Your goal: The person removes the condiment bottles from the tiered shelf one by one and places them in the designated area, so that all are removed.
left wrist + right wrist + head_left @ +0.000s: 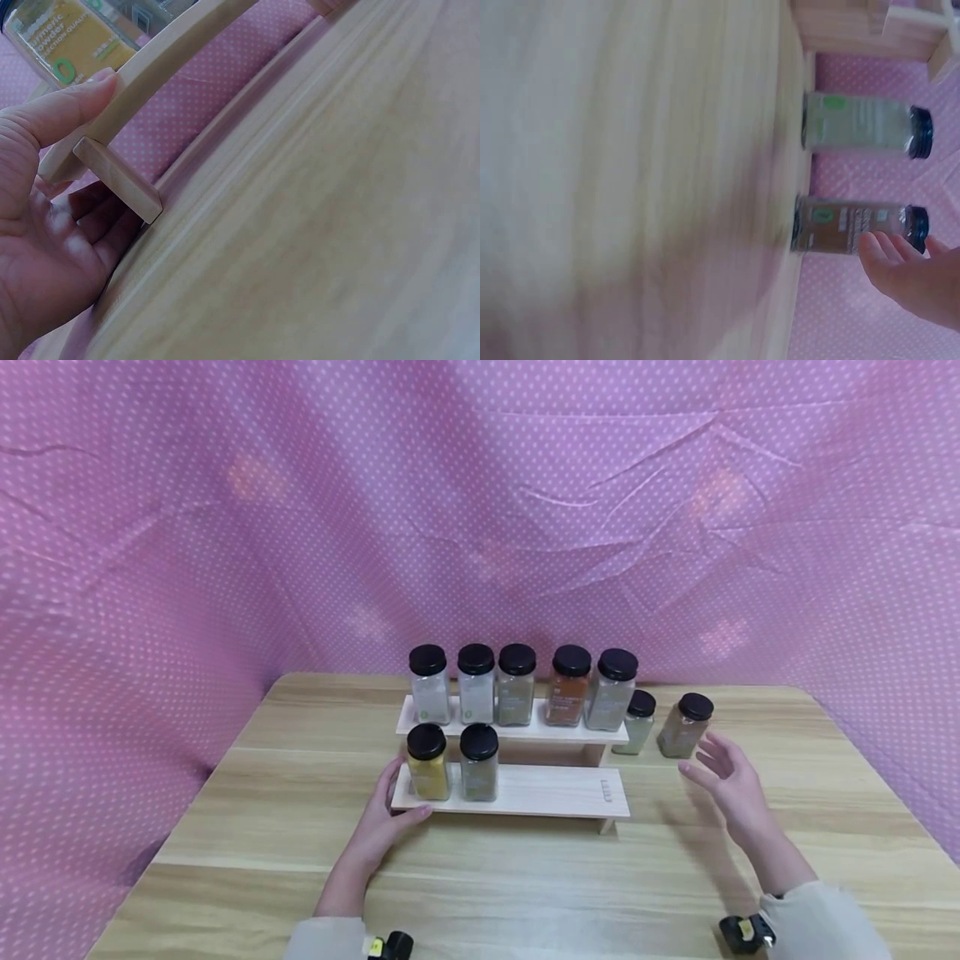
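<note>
My left hand (381,820) grips the left end of the two-tier wooden spice rack (555,789), thumb on the front edge and fingers curled round by the leg. On the lower tier, beside that hand, stand a turmeric powder jar (428,768) and a grey-green spice jar (479,768). My right hand (731,787) is held with loosely bent fingers near a brown spice jar (681,731), grasping nothing. In the right wrist view its fingertips overlap the brown jar's upper part. A pale green spice jar (637,727) stands left of the brown one, partly hidden behind the rack.
Several black-lidded jars line the upper tier, among them a reddish-orange one (567,693) and a white one (431,693). The wood-grain table (247,843) carries everything. A pink dotted cloth (480,527) hangs behind and at the sides.
</note>
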Demonstrator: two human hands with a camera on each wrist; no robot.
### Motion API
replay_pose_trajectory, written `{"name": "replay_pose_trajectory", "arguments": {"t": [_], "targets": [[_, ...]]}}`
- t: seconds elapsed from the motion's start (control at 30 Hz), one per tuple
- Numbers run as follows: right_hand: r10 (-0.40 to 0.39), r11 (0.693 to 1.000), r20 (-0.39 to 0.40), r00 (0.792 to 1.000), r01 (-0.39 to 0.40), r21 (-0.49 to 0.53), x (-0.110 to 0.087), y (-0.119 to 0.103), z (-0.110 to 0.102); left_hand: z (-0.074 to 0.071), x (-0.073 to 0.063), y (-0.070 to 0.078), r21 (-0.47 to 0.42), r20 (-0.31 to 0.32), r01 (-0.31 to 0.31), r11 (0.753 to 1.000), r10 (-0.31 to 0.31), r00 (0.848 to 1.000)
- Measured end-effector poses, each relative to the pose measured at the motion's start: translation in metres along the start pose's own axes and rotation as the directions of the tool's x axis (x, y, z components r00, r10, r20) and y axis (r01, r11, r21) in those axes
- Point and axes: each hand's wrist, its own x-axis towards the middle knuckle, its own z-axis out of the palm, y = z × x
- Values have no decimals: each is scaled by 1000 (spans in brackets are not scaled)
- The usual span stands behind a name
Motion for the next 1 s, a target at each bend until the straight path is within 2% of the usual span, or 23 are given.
{"name": "replay_pose_trajectory", "arguments": {"t": [0.2, 0.4, 0.53, 0.63, 0.73, 0.83, 1.0], "targets": [[-93, 994, 29, 995, 91, 64, -13, -2, 14, -2, 0, 0, 11, -4, 19, 1000, -19, 1000], [-170, 974, 78, 982, 155, 166, -28, -11, 32, -2, -1, 0, 0, -2, 14, 1000, -14, 1000], [-197, 965, 75, 977, 180, 188, -44, -34, 49, -2, -1, 0, -3, -3, 14, 1000, -14, 1000], [-220, 956, 97, 971, 194, 220, -62, -67, 64, -1, -1, 0, 2, 2, 9, 1000, -9, 1000], [-246, 941, 114, 963, 209, 266, -75, -92, 77, -1, -1, 0, 7, 3, 9, 1000, -9, 1000], [-255, 937, 139, 957, 210, 278, -78, -100, 88, -1, -1, 0, 8, -1, 11, 1000, -11, 1000], [-292, 924, 168, 941, 234, 301, -78, -99, 107, 0, 0, -1, -11, -1, -2, 1000, 2, 1000]]}}
